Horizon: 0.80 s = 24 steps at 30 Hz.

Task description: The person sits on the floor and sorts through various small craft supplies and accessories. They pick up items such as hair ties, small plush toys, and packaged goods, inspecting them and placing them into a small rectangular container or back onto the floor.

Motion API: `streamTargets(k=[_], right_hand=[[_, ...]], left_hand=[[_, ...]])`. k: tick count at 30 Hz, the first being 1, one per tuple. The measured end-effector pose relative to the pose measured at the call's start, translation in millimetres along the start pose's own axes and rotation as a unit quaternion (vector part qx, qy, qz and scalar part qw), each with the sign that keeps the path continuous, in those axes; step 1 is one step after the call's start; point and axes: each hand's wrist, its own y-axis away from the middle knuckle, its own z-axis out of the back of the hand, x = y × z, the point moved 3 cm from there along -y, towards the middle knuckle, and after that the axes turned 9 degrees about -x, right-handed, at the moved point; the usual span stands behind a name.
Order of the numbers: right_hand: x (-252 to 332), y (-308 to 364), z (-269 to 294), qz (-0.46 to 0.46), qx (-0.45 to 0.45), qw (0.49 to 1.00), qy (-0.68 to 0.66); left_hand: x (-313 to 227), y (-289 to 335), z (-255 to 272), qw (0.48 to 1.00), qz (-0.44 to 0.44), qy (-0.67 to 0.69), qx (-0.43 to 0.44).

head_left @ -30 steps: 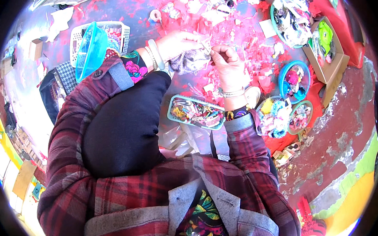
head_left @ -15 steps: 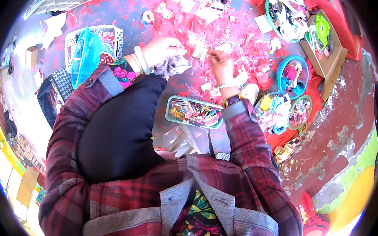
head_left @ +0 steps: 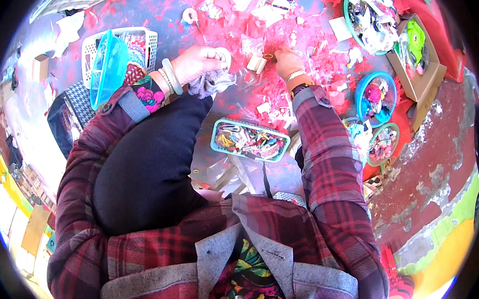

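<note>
My left hand (head_left: 190, 65) is closed, its fingertips pinching a white curved band (head_left: 225, 57). Just below those fingers a fuzzy grey-purple cloth piece (head_left: 213, 82) bunches up beside my knee; whether the hand also grips it is unclear. Across from it, my right hand (head_left: 290, 63) reaches down to the littered surface with its fingers drawn together. A small yellow ring (head_left: 268, 56) is right beside its fingertips, and what they pinch, if anything, is too small to tell. Next to the ring lies a cream-coloured small block (head_left: 256, 64).
A turquoise-rimmed tray (head_left: 215, 142) of small clips sits near my lap. To the right are a blue basin (head_left: 359, 97), a green-rimmed basket (head_left: 347, 17) and a cardboard box (head_left: 434, 76). A white basket (head_left: 152, 46) with a tilted blue basket (head_left: 108, 69) stands left. Red scraps cover the surface.
My right hand has moved forward and slightly right, to beside the yellow ring. In my left fingers the white band now shows, and the left hand has shifted a little left.
</note>
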Motion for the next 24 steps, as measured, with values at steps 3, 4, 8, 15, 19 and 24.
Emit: streamTargets(k=[3,4,8,15,19,24], right_hand=[[-25,9,4,-0.029,-0.045,0.993,-0.104],[-30,13,12,-0.056,-0.082,0.978,-0.183],[-35,35,62,-0.246,0.009,0.64,-0.728],[21,65,100,-0.196,-0.02,0.671,-0.715],[65,75,115,-0.159,-0.136,0.682,-0.701],[84,82,112,-0.103,-0.215,0.798,-0.554]], left_hand=[[-7,0,-5,0.998,0.008,0.054,0.009],[-10,2,-6,0.998,0.0,0.061,0.012],[-19,5,-7,0.999,0.017,0.042,0.008],[-33,-6,-23,0.997,0.027,0.074,-0.005],[-38,-11,-32,0.994,0.012,0.112,-0.007],[-38,-8,-37,0.992,0.019,0.122,0.024]])
